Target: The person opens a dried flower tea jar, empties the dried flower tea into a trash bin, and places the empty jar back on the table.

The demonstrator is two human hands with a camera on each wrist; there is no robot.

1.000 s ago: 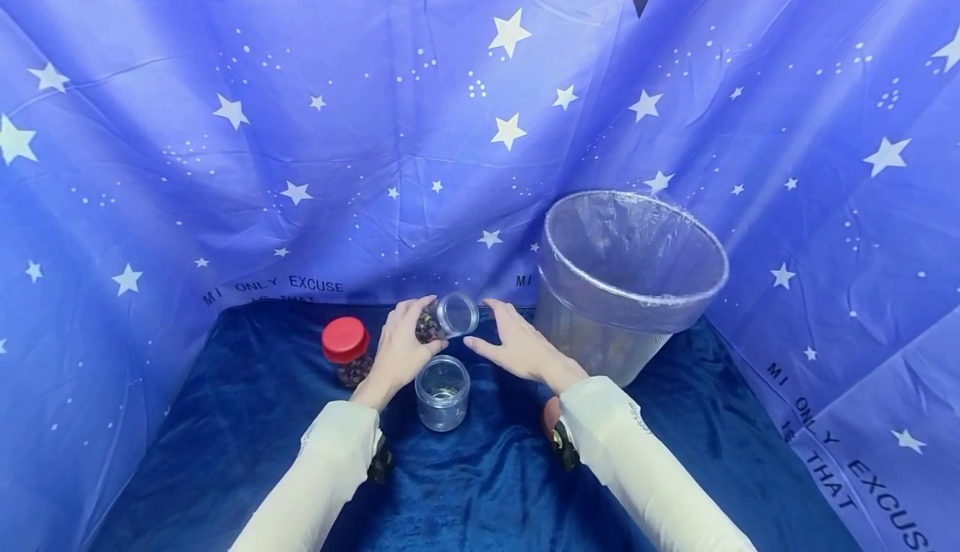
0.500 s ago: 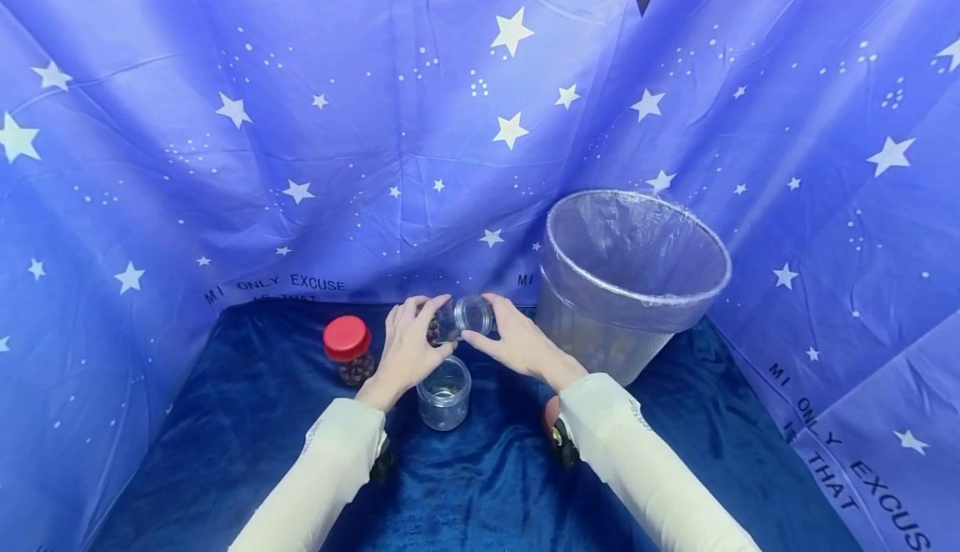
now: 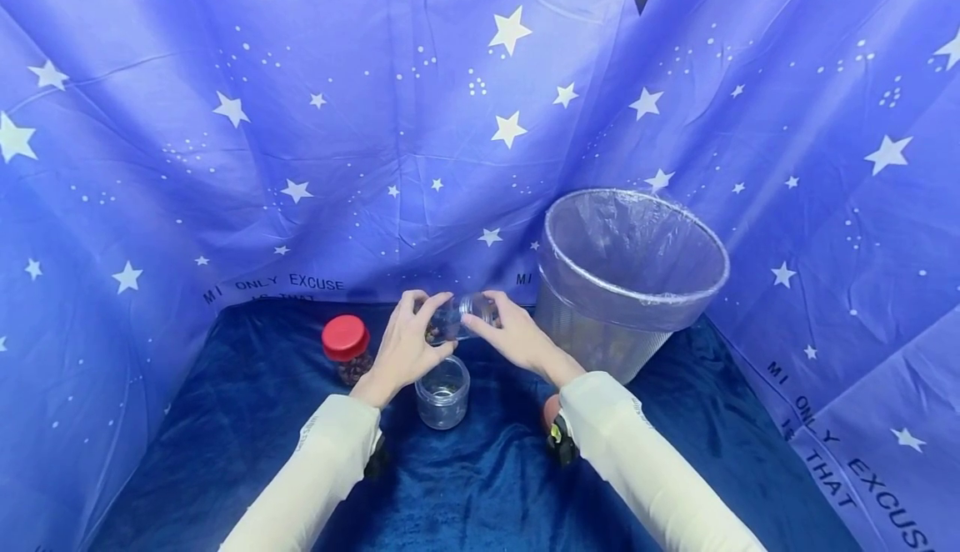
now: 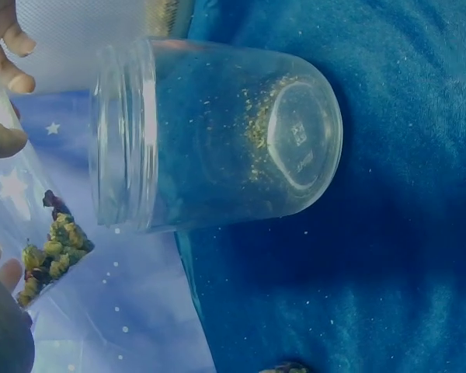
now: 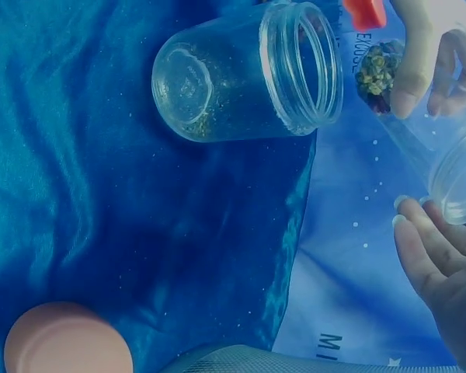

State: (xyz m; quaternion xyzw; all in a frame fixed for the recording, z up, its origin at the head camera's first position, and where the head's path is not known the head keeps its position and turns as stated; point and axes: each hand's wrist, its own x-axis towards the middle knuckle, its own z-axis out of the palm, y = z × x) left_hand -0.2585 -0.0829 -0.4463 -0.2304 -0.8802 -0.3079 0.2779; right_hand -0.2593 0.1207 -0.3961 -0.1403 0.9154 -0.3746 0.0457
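- Nearest are the two pale sleeves (image 3: 300,485), reaching in over the worktop (image 3: 465,485), which is covered in dark blue cloth.
- Beside the right cuff sits a pink round thing (image 5: 66,342); what it is, I cannot tell.
- Between the forearms an open glass (image 3: 442,410) stands upright, with only yellowish crumbs (image 4: 258,124) in its bottom.
- Just beyond and above it, held off the worktop, is the tilted jar (image 3: 452,320), with dried buds (image 4: 58,249) heaped at its closed end.
- The left hand (image 3: 408,343) grips that closed end, fingers on the far side, thumb on the near side.
- The right hand (image 3: 517,335) has come to the mouth end, thumb and fingers round the rim; a second ago it was apart. How firmly it holds, I cannot tell.
- Over that second the jar has shifted right and its mouth has turned towards the right palm. In my judgement both hands now share the jar; I see no buds falling.
- Left of the left wrist stands a jar with a red lid (image 3: 345,337), filled with dark bits.
- Farther off, on the right, is a bin (image 3: 592,339) lined with clear plastic.
- Behind everything hangs a blue star-patterned curtain (image 3: 390,118).
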